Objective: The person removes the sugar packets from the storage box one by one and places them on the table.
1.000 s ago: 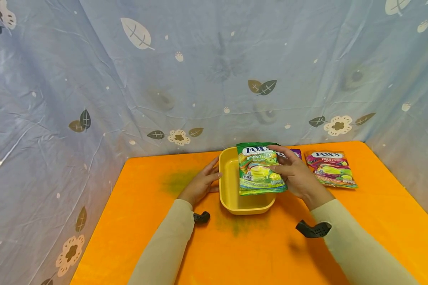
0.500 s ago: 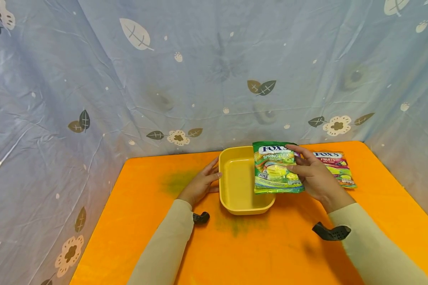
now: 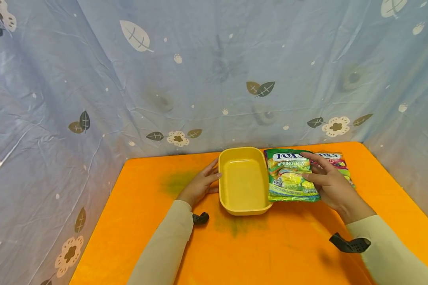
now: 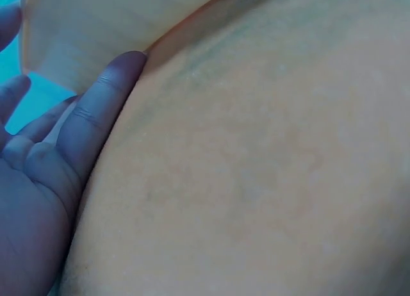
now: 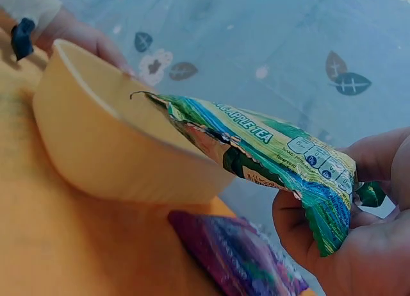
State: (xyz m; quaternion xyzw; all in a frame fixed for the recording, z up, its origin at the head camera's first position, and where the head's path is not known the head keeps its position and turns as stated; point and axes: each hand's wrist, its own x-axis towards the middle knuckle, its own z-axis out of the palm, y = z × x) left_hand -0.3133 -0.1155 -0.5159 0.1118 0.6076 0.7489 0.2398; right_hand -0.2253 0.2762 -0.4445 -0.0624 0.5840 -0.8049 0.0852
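My right hand point(image 3: 337, 190) pinches a green Fox's Spring Tea candy bag point(image 3: 289, 180) by its right side. The bag hangs just right of a yellow plastic tub point(image 3: 244, 211), and the right wrist view shows its lower edge point(image 5: 256, 161) tilted above the table. With fingers spread and fairly straight, my left hand point(image 3: 199, 184) rests against the tub's left outer wall. In the left wrist view the thumb point(image 4: 102, 110) touches that wall. Inside, the tub holds nothing. A purple candy bag point(image 5: 237, 254) lies on the table beside the tub, mostly hidden behind the green one in the head view.
A red Fox's Fruits candy bag point(image 3: 344, 164) lies at the back right, partly covered by the green bag and right hand. An orange cloth covers the table point(image 3: 256, 253). Blue patterned curtain point(image 3: 199, 79) closes off the back and sides.
My right hand has carried the green candy bag rightward, from above the tub to beside it, and slightly lower at the end. The left hand and the tub have stayed in place.
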